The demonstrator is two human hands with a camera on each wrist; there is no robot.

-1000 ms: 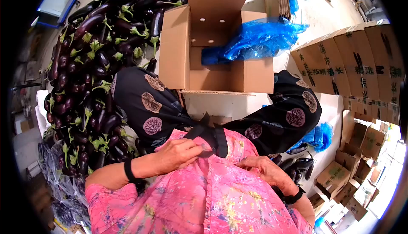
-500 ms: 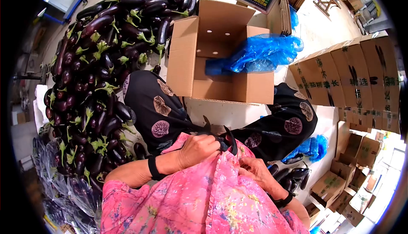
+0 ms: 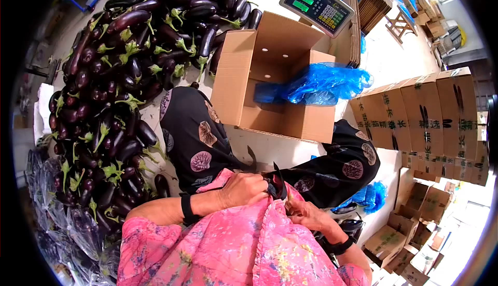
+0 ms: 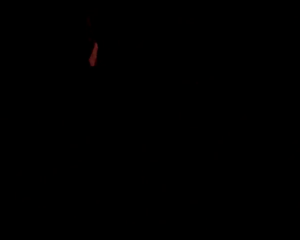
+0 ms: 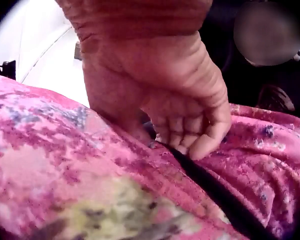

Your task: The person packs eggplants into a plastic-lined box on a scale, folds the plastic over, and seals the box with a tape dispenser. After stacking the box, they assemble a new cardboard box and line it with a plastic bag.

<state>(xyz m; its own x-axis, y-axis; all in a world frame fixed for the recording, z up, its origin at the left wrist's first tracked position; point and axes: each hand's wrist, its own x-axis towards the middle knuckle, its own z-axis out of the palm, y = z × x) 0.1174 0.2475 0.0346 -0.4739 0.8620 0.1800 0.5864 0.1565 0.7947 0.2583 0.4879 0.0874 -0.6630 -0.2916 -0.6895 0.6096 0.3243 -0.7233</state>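
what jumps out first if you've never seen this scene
A big heap of dark purple eggplants fills the floor on the left. Right of it stands an open cardboard box with blue plastic spilling out. Near the bottom, the left hand and right hand grip a black strap over the pink shirt.

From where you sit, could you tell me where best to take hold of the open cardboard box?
Probably by the near wall's top rim, reaching forward from your side: the flaps stand open, and the blue plastic bag drapes over the right wall.
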